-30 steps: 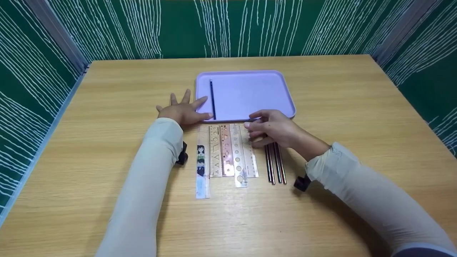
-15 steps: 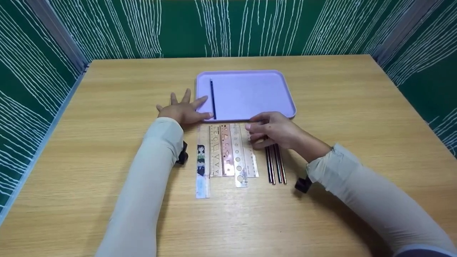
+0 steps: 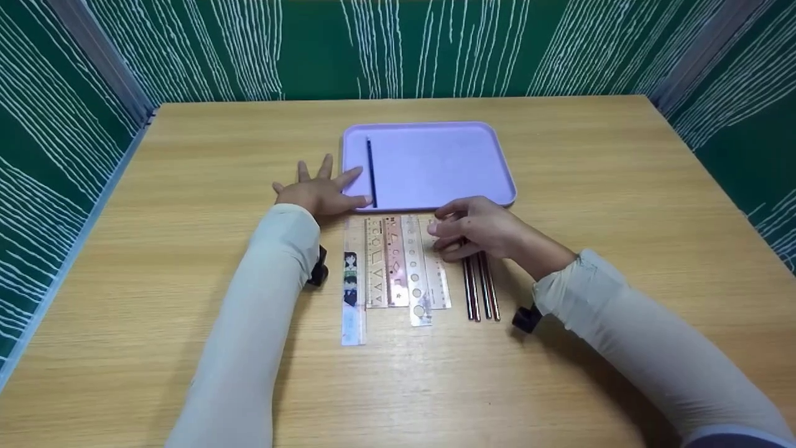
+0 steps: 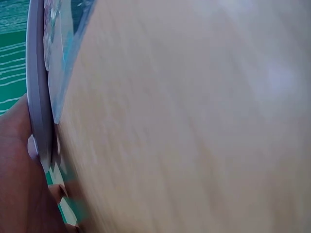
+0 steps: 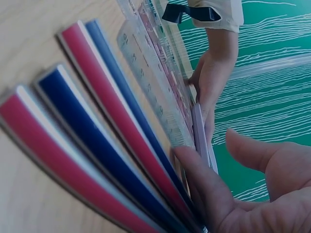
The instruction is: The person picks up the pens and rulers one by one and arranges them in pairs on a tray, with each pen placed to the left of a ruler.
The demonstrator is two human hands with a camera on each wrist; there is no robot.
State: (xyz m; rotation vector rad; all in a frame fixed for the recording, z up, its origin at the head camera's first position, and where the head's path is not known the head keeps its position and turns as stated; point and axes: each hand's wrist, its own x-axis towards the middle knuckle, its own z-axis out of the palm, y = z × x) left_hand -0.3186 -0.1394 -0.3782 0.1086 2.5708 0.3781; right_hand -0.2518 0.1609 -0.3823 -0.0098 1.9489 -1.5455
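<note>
Now, head view, tray [image 3: 435, 165]: smooth lilac, rounded corners, raised rim; one slim dark pencil [image 3: 372, 174] inside, just by the left thumb tip.
Left hand [image 3: 320, 194]: splayed wide, thumb and forefinger over the tray's rim.
Rulers [image 3: 397, 274]: five, translucent plastic, some with cut-out shapes; between the hands.
Right hand [image 3: 482, 227]: fingers loosely bent; four pencils [image 3: 474, 289] run out from beneath it.
Left wrist view, table [image 4: 184, 121]: blurred wood grain.
Right wrist view, pencils: glossy red and blue, beside the forefinger; thumb well apart, grip none seen.
</note>
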